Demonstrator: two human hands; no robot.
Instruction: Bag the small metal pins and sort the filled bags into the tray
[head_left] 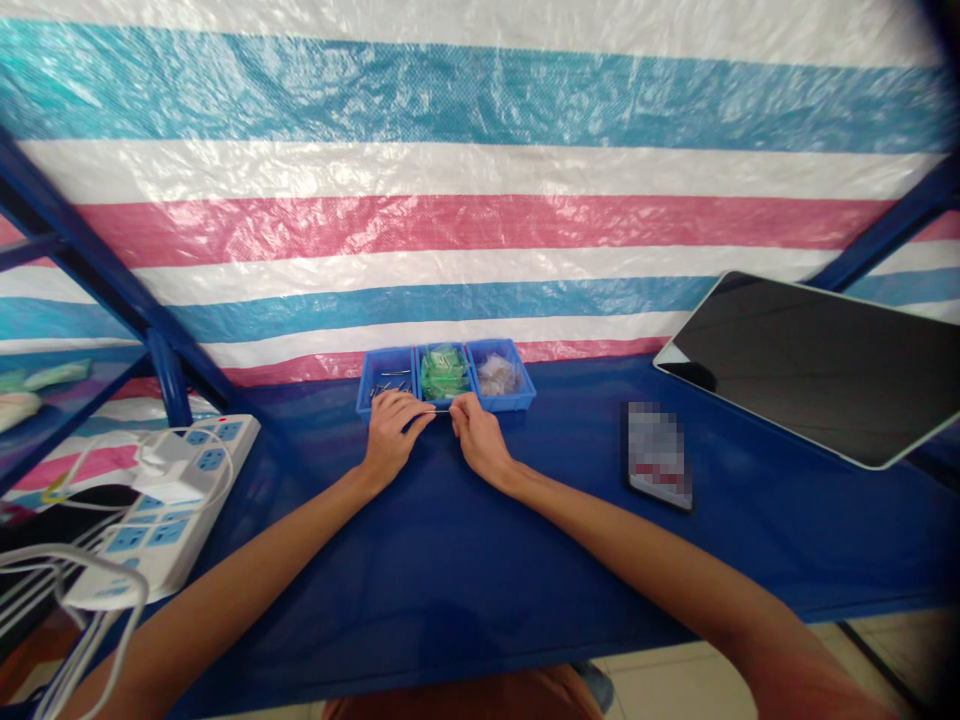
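Between my two hands runs a thin metal rod (442,411), too small to name more exactly. The fingertips of my left hand (394,425) pinch one end of it, and my right hand (476,430) closes on the other. Right behind the hands stand three joined blue bins. Several thin metal pieces (395,374) lie in the left bin (365,385). Green plastic packets (444,373) fill the middle bin, and clear plastic bags (498,375) sit in the right bin (525,388). My left fingers partly cover the front of the left bin.
A phone (658,455) lies on the blue table (450,570) to the right. Farther right a tablet-like dark screen (825,365) leans at the back. A white power strip (180,540) with cables (97,640) lies left. Striped sheeting (480,225) hangs behind.
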